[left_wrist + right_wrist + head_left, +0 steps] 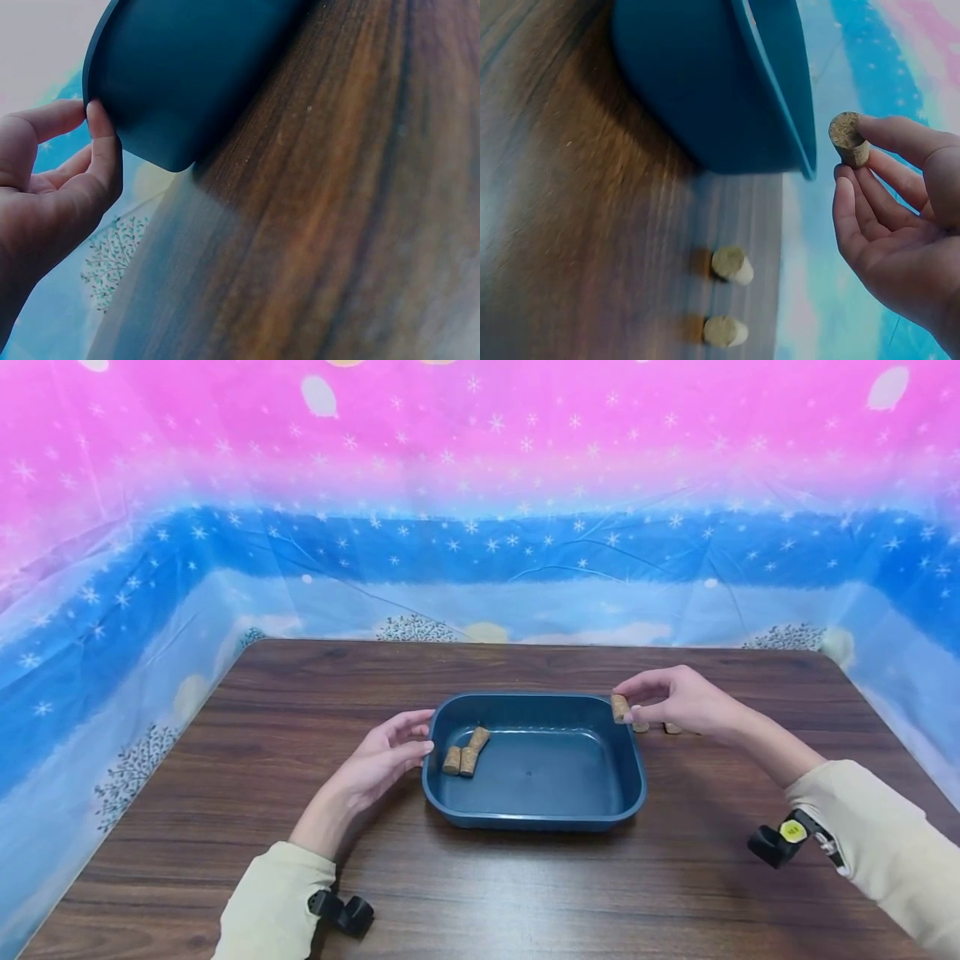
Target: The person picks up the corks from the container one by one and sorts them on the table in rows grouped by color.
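Note:
A dark blue plastic bin (528, 768) stands on the table, and my left hand (386, 756) pinches its left rim between thumb and fingers. Three corks lie together inside at the left: one cork (452, 761), a second cork (468, 762) beside it and a third cork (478, 740) behind. At the bin's back right corner, my right hand (686, 702) holds another cork (849, 139) between thumb and fingertips, raised around rim height. Below that hand, two more corks stand on the table: a nearer-to-bin cork (732, 263) and a farther cork (725, 331), partly hidden in the head view.
The brown wood-grain table (300, 693) extends around the bin. Behind it and along the sides hangs a pink and blue snowflake cloth (465, 543). Each wrist wears a black strapped device, such as the right camera mount (776, 846).

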Demonstrator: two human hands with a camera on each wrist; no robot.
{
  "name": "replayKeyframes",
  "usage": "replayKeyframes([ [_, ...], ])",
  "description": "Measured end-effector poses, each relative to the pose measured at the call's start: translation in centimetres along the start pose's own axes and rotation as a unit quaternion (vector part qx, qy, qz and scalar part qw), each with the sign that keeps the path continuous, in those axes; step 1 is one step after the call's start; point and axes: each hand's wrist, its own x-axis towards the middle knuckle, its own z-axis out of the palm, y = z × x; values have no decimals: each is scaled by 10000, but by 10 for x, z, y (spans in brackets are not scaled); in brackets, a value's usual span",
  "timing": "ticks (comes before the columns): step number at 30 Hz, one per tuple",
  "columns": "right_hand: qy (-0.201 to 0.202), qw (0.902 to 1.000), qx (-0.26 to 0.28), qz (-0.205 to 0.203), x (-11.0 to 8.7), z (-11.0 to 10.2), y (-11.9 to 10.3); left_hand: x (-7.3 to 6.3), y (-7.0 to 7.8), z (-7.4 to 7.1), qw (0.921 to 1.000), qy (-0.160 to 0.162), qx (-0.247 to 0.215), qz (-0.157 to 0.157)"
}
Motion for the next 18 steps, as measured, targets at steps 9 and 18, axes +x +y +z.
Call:
replayKeyframes([
  [9, 182, 9991, 378, 92, -18, -4, 30, 1, -1, 1, 10000, -4, -3, 13],
  [18, 240, 9984, 510, 90, -27, 4, 50, 0, -1, 0, 10000, 9, 83, -16],
])
